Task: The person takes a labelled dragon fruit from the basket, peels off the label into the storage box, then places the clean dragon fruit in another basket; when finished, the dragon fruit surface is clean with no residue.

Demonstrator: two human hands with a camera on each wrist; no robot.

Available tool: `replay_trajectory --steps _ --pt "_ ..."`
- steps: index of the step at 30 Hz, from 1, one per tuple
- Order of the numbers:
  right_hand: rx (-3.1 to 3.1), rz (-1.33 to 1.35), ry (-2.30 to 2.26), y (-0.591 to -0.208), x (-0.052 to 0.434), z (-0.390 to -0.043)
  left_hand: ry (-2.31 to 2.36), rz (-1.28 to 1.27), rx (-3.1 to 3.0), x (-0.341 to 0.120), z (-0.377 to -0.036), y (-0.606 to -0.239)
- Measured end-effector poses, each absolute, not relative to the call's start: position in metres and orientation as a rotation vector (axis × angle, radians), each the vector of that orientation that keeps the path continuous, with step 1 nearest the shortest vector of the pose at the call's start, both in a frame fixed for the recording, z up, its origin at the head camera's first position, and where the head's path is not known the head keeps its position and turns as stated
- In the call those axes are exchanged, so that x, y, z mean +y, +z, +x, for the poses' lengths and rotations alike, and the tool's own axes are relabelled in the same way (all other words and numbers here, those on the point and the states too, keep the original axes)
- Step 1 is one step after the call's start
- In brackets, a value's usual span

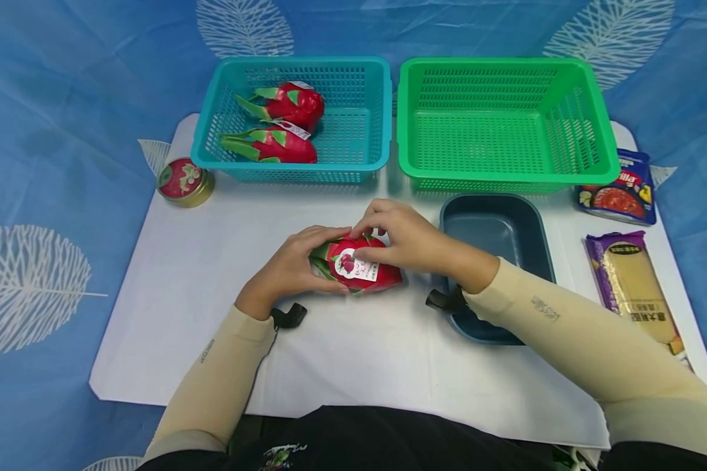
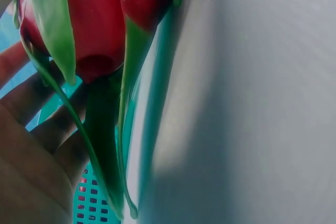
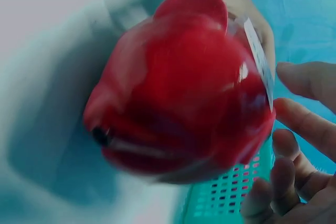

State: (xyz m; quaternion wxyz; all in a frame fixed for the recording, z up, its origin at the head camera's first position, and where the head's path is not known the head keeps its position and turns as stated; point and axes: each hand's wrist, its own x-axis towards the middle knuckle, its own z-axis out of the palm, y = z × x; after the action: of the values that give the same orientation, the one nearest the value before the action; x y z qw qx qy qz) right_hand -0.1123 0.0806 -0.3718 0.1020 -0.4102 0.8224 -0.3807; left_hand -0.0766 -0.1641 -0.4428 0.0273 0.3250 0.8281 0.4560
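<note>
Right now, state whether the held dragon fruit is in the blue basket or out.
Out: the left hand grips the dragon fruit in front of the blue basket.

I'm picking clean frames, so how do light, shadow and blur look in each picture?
Head: bright, the green basket crisp; left wrist: hazy, a soft-edged shadow across the white tabletop; right wrist: bright highlights on the glossy dragon fruit, whose lower edge is blurred.

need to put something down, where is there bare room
Bare: the white table left of the left hand, this side of the tin; also the strip between left sleeve and dark tray, this side of the held dragon fruit. Crowded: the right, where packet and pouch lie right of the tray, and the far side, with two baskets.
</note>
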Motion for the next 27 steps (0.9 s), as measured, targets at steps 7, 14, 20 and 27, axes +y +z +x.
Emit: replay_trajectory --steps 7,14,20,27 --pt "2.470 -1.271 -1.086 -0.371 0.070 -0.109 1.387 1.004 2.574 -0.164 -0.076 -0.442" --pt "2.428 -1.163 -1.112 -0.368 0.067 -0.108 1.390 1.038 2.580 -0.164 -0.077 -0.443" --pt "2.396 -1.134 -1.128 -0.365 0.064 -0.106 1.397 1.055 2.579 -0.164 -0.077 -0.443" --pt "2.332 -1.100 -1.292 -0.354 0.071 -0.097 1.388 1.053 2.588 -0.164 -0.077 -0.441"
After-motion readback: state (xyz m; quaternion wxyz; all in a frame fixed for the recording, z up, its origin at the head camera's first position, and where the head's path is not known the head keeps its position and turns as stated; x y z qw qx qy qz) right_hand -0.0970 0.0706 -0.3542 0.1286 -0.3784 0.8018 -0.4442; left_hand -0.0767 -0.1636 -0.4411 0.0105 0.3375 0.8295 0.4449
